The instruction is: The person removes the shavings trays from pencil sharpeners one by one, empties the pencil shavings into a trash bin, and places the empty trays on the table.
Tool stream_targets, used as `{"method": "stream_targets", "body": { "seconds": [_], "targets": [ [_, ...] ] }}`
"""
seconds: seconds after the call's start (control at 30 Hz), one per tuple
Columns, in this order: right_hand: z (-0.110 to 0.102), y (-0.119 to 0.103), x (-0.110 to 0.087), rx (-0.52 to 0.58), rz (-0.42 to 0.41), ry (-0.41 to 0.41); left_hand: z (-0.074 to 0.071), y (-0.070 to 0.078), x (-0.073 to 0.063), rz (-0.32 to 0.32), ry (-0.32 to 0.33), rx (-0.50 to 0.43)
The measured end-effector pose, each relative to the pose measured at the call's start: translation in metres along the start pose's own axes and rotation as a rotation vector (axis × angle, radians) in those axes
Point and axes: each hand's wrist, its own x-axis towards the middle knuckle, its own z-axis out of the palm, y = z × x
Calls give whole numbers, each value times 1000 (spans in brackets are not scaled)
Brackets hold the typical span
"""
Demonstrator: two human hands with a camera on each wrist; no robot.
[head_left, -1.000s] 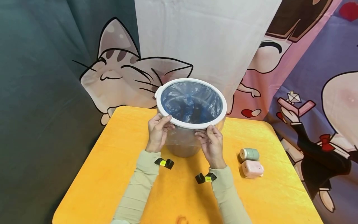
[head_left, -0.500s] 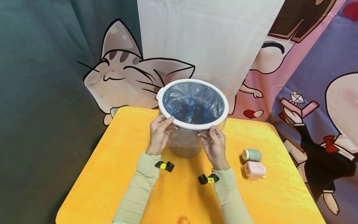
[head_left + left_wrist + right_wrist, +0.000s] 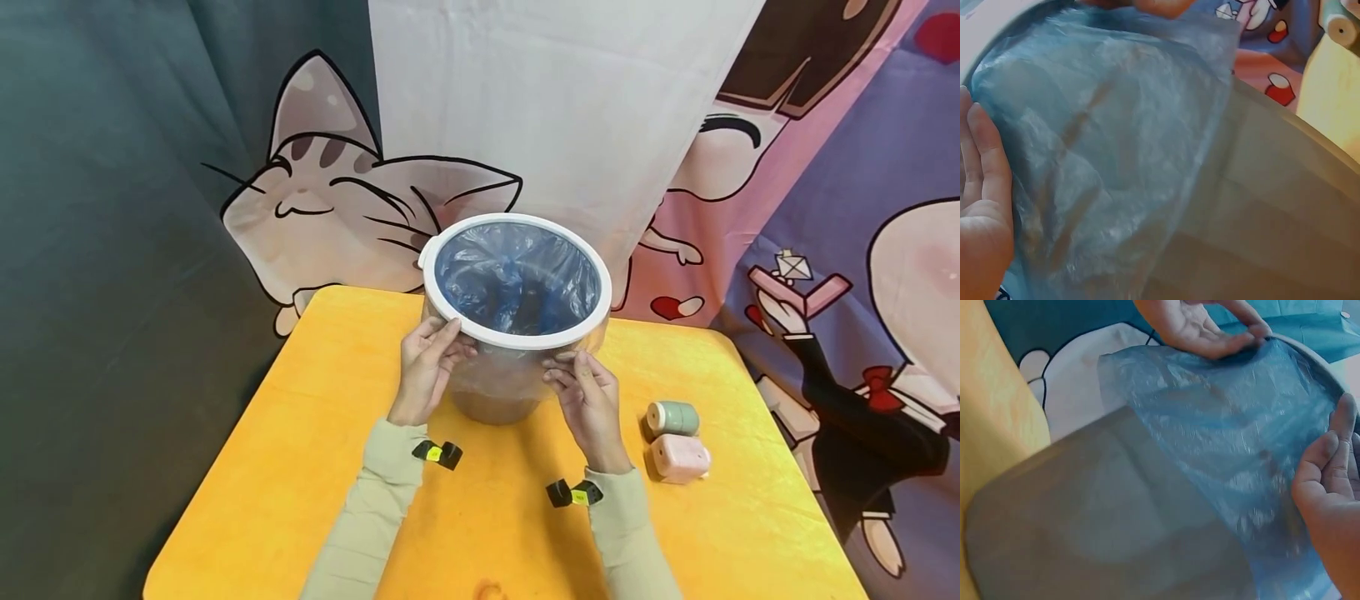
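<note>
A brownish-grey trash can [image 3: 495, 410] stands upright on the table, with a white rim ring [image 3: 517, 342] around its mouth. A thin blue trash bag [image 3: 510, 275] lines the inside, and its loose edge hangs over the outer wall, as both wrist views show. At the near left of the rim, my left hand [image 3: 427, 367] pinches it, thumb on top and fingers underneath. My right hand [image 3: 592, 404] pinches the overhanging bag [image 3: 1229, 437] just below the rim at the near right. Its fingertips partly hide the bag there.
To the right on the yellow-covered table [image 3: 300, 467] lie a small green cylinder [image 3: 672, 417] and a pink block-shaped item [image 3: 681, 458], side by side. Behind the can hangs a printed curtain [image 3: 555, 108] with a cartoon cat.
My right hand has slid slightly right and down, from the rim to just below it. The left hand stays at the rim, and the can keeps its place.
</note>
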Motion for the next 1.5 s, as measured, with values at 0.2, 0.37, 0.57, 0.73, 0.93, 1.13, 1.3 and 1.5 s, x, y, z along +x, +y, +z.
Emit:
{"method": "stream_targets", "body": {
  "seconds": [0.2, 0.37, 0.57, 0.73, 0.93, 1.13, 1.3, 1.5],
  "targets": [
    [-20, -13, -15, -160, 2, 61, -13, -11, -11, 34, -10, 96],
    [-46, -28, -27, -311, 28, 161, -22, -19, -22, 97, -21, 333],
    [-75, -38, -40, -446, 70, 265, -14, -23, -36, 59, -113, 521],
    [-91, -41, -50, -564, 115, 369, -9, -40, -47, -64, -195, 735],
    [-108, -44, -64, -866, 153, 468, -22, -77, -51, -91, -282, 934],
    [-122, -49, -76, -1287, 170, 440, -20, -97, -58, 44, -484, 1197],
    [-127, -50, -81, -1443, 201, 435, -15, -110, -64, 141, -602, 1441],
    [-133, -54, -87, -1527, 215, 422, -10, -125, -65, 238, -705, 1533]
  ]
}}
